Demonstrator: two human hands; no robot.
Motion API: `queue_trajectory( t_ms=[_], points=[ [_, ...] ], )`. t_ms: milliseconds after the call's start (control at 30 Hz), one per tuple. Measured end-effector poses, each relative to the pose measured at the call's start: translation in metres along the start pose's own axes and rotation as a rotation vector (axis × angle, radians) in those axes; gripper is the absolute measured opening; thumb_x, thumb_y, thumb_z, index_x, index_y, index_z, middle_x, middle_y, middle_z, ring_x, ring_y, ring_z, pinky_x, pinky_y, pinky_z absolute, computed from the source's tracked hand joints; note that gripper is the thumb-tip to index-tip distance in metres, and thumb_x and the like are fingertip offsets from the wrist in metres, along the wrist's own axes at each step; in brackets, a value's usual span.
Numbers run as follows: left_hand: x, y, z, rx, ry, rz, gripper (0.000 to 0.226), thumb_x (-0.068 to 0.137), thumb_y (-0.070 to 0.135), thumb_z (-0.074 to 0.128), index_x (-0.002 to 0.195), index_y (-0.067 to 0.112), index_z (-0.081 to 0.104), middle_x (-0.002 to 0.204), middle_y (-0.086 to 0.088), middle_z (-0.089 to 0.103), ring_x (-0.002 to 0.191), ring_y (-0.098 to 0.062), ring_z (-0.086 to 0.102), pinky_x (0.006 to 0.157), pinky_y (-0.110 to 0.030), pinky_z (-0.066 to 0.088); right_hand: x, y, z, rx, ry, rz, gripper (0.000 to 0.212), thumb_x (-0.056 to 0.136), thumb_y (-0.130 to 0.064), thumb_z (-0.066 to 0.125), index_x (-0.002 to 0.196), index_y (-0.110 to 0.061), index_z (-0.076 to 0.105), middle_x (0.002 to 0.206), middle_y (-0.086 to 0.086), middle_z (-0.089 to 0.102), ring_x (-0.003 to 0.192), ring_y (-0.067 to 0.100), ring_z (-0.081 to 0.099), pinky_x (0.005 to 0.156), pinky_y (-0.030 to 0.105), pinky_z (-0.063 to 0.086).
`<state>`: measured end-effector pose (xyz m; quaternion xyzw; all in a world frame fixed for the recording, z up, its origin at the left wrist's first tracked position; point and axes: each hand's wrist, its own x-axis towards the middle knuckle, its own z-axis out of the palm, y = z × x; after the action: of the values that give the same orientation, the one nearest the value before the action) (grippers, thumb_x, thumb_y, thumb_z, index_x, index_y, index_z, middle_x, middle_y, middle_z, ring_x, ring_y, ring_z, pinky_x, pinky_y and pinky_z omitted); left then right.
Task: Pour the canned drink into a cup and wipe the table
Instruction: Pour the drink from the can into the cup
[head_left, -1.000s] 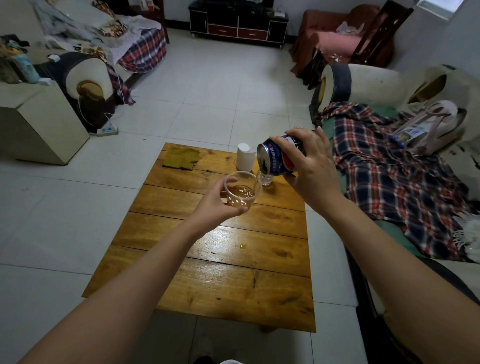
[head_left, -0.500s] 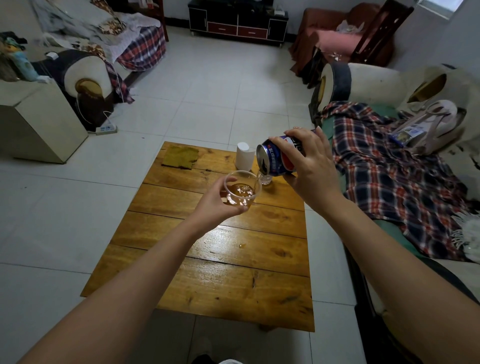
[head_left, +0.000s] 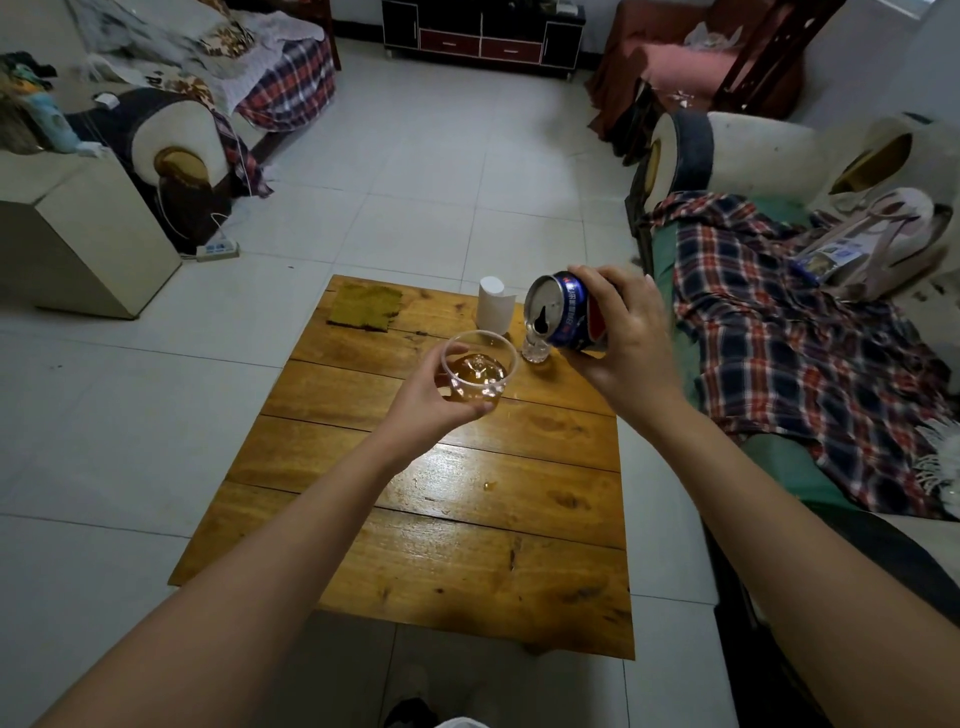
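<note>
Head view, one entry. Risk: the blue aluminium drink can (head_left: 566, 312) lies tipped nearly on its side, its mouth facing the clear round plastic cup (head_left: 479, 371) but off to the right of the cup's rim rather than over it; any liquid leaving now would likely miss and fall on the varnished plank wooden table (head_left: 441, 545) beneath both hands. No stream is visible between can and cup. Risk: the cup is held in the air, not set down, and its thin wall may flex under a firmer squeeze, slopping the amber drink that fills its lower part. Small wet spots already show on the table nearer the person than the hands, so wiping is judged still due. Left hand (head_left: 434, 402): fingers curled round the cup's near side and base, carrying it. Right hand (head_left: 623, 343): fingers and thumb wrapped round the can's body from the far end. Beyond the left hand: a flat olive-green square cloth (head_left: 366, 309), untouched. Between and beyond the hands: a white cylindrical container (head_left: 494, 306) and a small clear glass object (head_left: 534, 348), partly hidden by the can.
</note>
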<state>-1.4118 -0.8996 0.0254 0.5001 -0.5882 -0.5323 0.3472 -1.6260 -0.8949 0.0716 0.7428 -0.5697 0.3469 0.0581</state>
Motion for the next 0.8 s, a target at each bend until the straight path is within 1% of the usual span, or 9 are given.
queue_trajectory(
  t_ms=[167, 233, 300, 367, 500, 600, 667, 733, 800],
  points=[
    [0.001, -0.003, 0.000, -0.001, 0.015, 0.002, 0.064, 0.066, 0.009, 0.079, 0.117, 0.030, 0.045, 0.118, 0.004, 0.053, 0.111, -0.017, 0.052, 0.093, -0.032, 0.047, -0.008, 0.002, 0.008, 0.183, -0.041, 0.167, 0.077, 0.069, -0.020, 0.077, 0.135, -0.019, 0.038, 0.126, 0.010, 0.045, 0.115, 0.024, 0.043, 0.098, 0.049, 0.041],
    [0.002, -0.003, 0.000, -0.006, 0.023, 0.002, 0.065, 0.067, 0.008, 0.078, 0.118, 0.028, 0.044, 0.118, 0.003, 0.053, 0.110, -0.016, 0.052, 0.089, -0.026, 0.047, -0.012, 0.000, 0.010, 0.262, -0.045, 0.231, 0.076, 0.069, -0.019, 0.077, 0.135, -0.017, 0.038, 0.127, 0.009, 0.045, 0.116, 0.022, 0.043, 0.098, 0.040, 0.042],
    [0.002, -0.004, 0.000, -0.009, 0.028, -0.002, 0.065, 0.067, 0.006, 0.078, 0.119, 0.027, 0.044, 0.117, 0.004, 0.052, 0.110, -0.016, 0.051, 0.090, -0.027, 0.047, -0.016, -0.002, 0.011, 0.321, -0.047, 0.289, 0.076, 0.070, -0.017, 0.077, 0.135, -0.015, 0.038, 0.126, 0.008, 0.045, 0.116, 0.021, 0.043, 0.097, 0.028, 0.041],
    [0.002, -0.005, -0.001, -0.004, 0.034, -0.015, 0.066, 0.067, 0.005, 0.077, 0.120, 0.025, 0.044, 0.115, 0.005, 0.050, 0.110, -0.018, 0.051, 0.092, -0.031, 0.047, -0.020, -0.003, 0.015, 0.375, -0.050, 0.336, 0.076, 0.069, -0.018, 0.078, 0.134, -0.018, 0.037, 0.126, 0.005, 0.045, 0.117, 0.021, 0.044, 0.097, 0.029, 0.041],
    [0.003, -0.009, -0.001, 0.013, 0.048, -0.030, 0.066, 0.067, 0.005, 0.077, 0.123, 0.021, 0.045, 0.115, 0.004, 0.051, 0.108, -0.016, 0.051, 0.087, -0.025, 0.047, -0.026, -0.003, 0.023, 0.456, -0.056, 0.451, 0.078, 0.067, -0.021, 0.080, 0.132, -0.022, 0.037, 0.130, 0.002, 0.045, 0.118, 0.016, 0.045, 0.095, 0.023, 0.042],
    [0.004, -0.014, -0.002, 0.028, 0.049, -0.037, 0.066, 0.068, 0.006, 0.077, 0.123, 0.021, 0.045, 0.116, 0.006, 0.050, 0.108, -0.015, 0.050, 0.089, -0.028, 0.047, -0.033, -0.001, 0.030, 0.528, -0.062, 0.508, 0.080, 0.065, -0.023, 0.079, 0.131, -0.027, 0.035, 0.130, -0.001, 0.046, 0.119, 0.015, 0.045, 0.099, 0.034, 0.044],
    [0.006, -0.019, -0.003, 0.029, 0.050, -0.044, 0.066, 0.068, 0.006, 0.077, 0.124, 0.021, 0.045, 0.117, 0.006, 0.050, 0.109, -0.014, 0.050, 0.085, -0.022, 0.047, -0.037, 0.000, 0.034, 0.579, -0.063, 0.541, 0.079, 0.065, -0.022, 0.079, 0.130, -0.030, 0.034, 0.130, -0.002, 0.047, 0.120, 0.014, 0.045, 0.100, 0.039, 0.044],
    [0.008, -0.024, -0.004, 0.027, 0.050, -0.052, 0.067, 0.068, 0.005, 0.077, 0.124, 0.020, 0.044, 0.118, 0.004, 0.050, 0.108, -0.014, 0.050, 0.080, -0.017, 0.046, -0.040, 0.000, 0.036, 0.608, -0.057, 0.564, 0.079, 0.066, -0.022, 0.079, 0.129, -0.031, 0.033, 0.130, -0.003, 0.046, 0.121, 0.013, 0.045, 0.100, 0.040, 0.044],
    [0.010, -0.031, -0.005, 0.033, 0.057, -0.060, 0.067, 0.068, 0.005, 0.077, 0.125, 0.020, 0.043, 0.120, 0.002, 0.050, 0.109, -0.015, 0.050, 0.081, -0.017, 0.045, -0.044, 0.000, 0.039, 0.629, -0.054, 0.590, 0.080, 0.067, -0.020, 0.079, 0.131, -0.029, 0.032, 0.132, -0.003, 0.045, 0.122, 0.013, 0.044, 0.101, 0.038, 0.043]
  ],
)
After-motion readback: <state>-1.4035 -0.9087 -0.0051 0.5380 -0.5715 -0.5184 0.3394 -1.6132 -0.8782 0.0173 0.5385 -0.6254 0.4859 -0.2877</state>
